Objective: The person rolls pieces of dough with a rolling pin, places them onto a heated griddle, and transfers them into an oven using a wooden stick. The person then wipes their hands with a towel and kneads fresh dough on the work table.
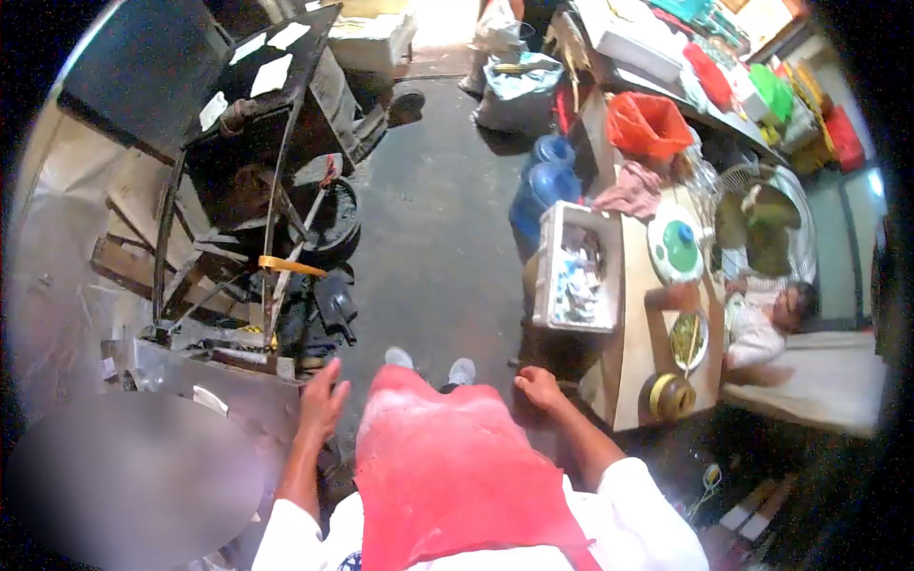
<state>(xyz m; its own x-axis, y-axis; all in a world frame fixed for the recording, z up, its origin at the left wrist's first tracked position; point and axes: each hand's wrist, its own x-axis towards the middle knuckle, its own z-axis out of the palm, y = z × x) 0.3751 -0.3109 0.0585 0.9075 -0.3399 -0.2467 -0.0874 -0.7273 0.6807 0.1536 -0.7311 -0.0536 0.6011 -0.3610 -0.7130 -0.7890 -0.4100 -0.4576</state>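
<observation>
My left hand (324, 400) hangs beside the edge of a low surface at my left, fingers apart and holding nothing. On the other side, my right hand (541, 388) is lowered in front of the wooden table, its fingers loosely bent with no object visible in them. Between my arms a red apron (457, 457) covers my lap and legs. The tips of my light grey shoes (461, 371) show beyond its hem on the dark floor.
A black metal frame table (286, 124) with white papers stands at left, a black bucket (335, 221) beside it. At right, a white crate (581, 321) adjoins a wooden table (633, 371) bearing a bowl of greens (687, 341). Another person (762, 328) sits beyond it.
</observation>
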